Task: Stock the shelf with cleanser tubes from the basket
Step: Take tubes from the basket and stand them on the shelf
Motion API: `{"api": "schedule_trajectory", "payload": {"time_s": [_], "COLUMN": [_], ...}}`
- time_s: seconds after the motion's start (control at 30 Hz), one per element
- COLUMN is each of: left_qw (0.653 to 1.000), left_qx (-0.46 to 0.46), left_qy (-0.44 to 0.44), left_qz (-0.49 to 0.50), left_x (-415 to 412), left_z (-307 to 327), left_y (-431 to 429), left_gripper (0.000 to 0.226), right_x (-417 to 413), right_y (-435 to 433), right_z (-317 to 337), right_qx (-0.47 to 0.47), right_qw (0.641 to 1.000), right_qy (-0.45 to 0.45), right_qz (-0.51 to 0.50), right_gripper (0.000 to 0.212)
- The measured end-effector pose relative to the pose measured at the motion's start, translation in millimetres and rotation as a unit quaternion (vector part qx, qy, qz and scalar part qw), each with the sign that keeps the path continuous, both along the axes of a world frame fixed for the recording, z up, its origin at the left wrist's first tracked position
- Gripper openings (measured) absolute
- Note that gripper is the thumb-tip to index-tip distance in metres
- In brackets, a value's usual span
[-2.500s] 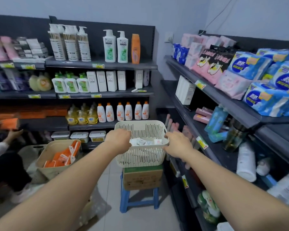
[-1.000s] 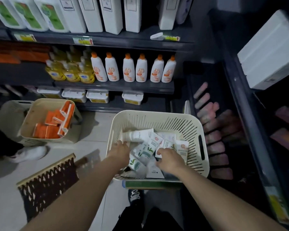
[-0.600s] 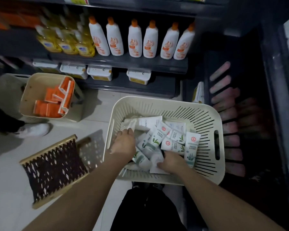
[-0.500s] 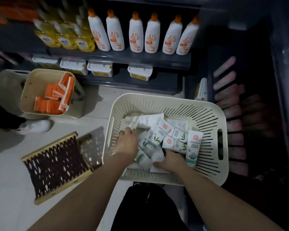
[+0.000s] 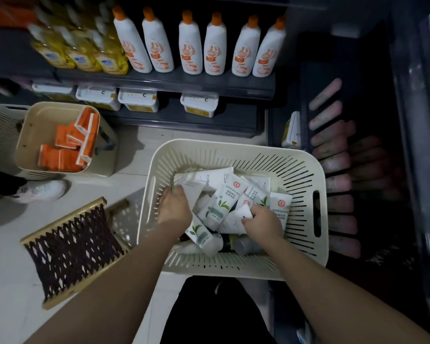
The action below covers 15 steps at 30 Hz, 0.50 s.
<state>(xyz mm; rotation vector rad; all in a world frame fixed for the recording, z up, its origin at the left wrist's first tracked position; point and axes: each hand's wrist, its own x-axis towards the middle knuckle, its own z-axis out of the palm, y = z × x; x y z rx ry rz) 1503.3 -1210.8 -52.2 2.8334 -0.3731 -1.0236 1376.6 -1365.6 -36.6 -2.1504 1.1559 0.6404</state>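
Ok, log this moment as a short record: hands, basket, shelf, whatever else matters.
left hand: inside the basket, on the tubes; grip unclear
right hand: grips a white cleanser tube
basket: white, slotted, holds a loose pile of cleanser tubes
shelf: dark, right of the basket, pink tubes lying in rows
bin: beige, on the floor, holds orange boxes

Earlier both hands gripped the rim of the cream basket; now both are down inside it among the cleanser tubes. In the last half second the right hand has moved farther into the pile and curls round a white tube. The left hand has slid slightly left, fingers curled over a large white tube.
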Motion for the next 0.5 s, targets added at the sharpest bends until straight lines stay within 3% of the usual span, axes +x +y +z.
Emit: {"api": "schedule_trajectory", "payload": {"time_s": [0.13, 0.27, 0.33, 0.43, 0.5], "left_qw": [0.999, 0.992, 0.975, 0.926, 0.904], "left_qx": [0.005, -0.029, -0.094, -0.188, -0.211], "left_qy": [0.049, 0.12, 0.171, 0.236, 0.268], "left_qz": [0.007, 0.029, 0.102, 0.228, 0.256], "left_x": [6, 12, 16, 13, 7], "left_z": [-5, -3, -5, -1, -2], "left_y": [2, -1, 1, -1, -4], "left_gripper": [0.07, 0.078, 0.068, 0.032, 0.026], "right_x": [-2, 7, 15, 23, 26], "right_y": [5, -9, -16, -20, -21], "right_z": [5, 9, 7, 3, 0], "right_qx": [-0.069, -0.034, 0.004, 0.061, 0.087], "right_qw": [0.991, 0.968, 0.96, 0.939, 0.922], "right_qy": [-0.116, -0.208, -0.203, -0.183, -0.179], "right_qz": [0.008, -0.135, -0.193, -0.286, -0.332], "right_gripper": [0.027, 0.022, 0.015, 0.018, 0.022]}}
